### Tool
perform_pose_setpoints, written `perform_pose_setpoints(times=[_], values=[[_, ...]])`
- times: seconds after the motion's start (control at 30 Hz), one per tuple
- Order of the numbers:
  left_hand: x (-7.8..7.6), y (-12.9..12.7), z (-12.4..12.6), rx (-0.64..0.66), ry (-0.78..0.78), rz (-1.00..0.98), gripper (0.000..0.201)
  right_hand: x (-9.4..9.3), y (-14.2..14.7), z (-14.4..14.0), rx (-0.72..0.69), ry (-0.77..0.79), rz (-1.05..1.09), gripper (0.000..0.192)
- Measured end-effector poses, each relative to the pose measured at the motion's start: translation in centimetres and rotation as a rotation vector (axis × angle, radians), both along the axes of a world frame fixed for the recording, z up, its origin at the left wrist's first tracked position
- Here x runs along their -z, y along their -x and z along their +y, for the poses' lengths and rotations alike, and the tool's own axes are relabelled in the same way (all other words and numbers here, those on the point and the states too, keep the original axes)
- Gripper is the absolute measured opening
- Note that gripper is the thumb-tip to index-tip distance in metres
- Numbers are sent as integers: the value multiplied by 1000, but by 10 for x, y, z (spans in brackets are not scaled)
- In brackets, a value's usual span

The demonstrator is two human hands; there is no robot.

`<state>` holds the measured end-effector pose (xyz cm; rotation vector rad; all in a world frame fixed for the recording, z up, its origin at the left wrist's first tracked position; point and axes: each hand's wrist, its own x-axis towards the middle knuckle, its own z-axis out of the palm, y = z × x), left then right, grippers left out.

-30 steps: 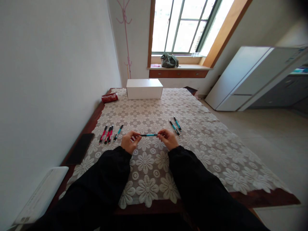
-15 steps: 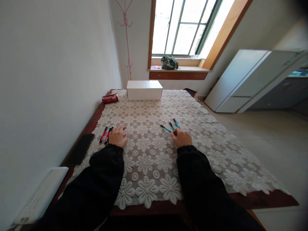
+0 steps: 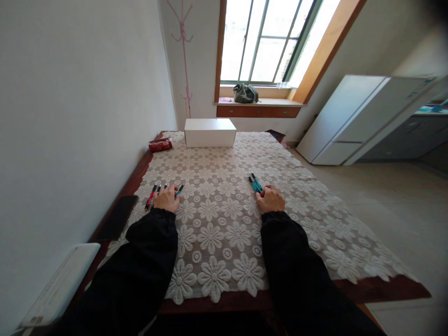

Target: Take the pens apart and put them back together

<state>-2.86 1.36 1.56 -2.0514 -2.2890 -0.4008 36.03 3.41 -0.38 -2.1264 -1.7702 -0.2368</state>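
My left hand is closed at the left of the tablecloth, with a teal pen sticking out past its thumb side. Just left of that hand lies a red-and-black pen; the dark tips of more pens show beyond my knuckles, their lower parts hidden. On the right, my right hand is curled over the near ends of two teal pens, whose dark tips point away from me. How its fingertips meet them is partly hidden.
A white box stands at the table's far end, with a red packet left of it. Along the left edge lie a dark flat slab and a white long object. The wall runs close on the left.
One teal pen has gone from the right group and is now in my left hand, which has closed. My right hand has shifted slightly right.
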Motion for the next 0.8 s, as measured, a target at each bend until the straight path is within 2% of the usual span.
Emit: perform_pose_setpoints(times=[0.13, 0.27, 0.37, 0.57, 0.8], values=[[0, -1, 0, -23, 28, -23, 23, 3, -4, 4, 19, 47, 30, 19], [0, -3, 1, -3, 32, -59, 23, 7, -5, 6, 31, 24, 66, 15], [-1, -4, 1, 5, 38, -75, 24, 10, -6, 6, -35, -7, 68, 25], [-3, -7, -1, -11, 46, -33, 25, 15, -9, 9, -69, -24, 61, 15], [-2, -8, -1, 10, 74, 36, 33, 19, -10, 11, -139, 9, 103, 16]])
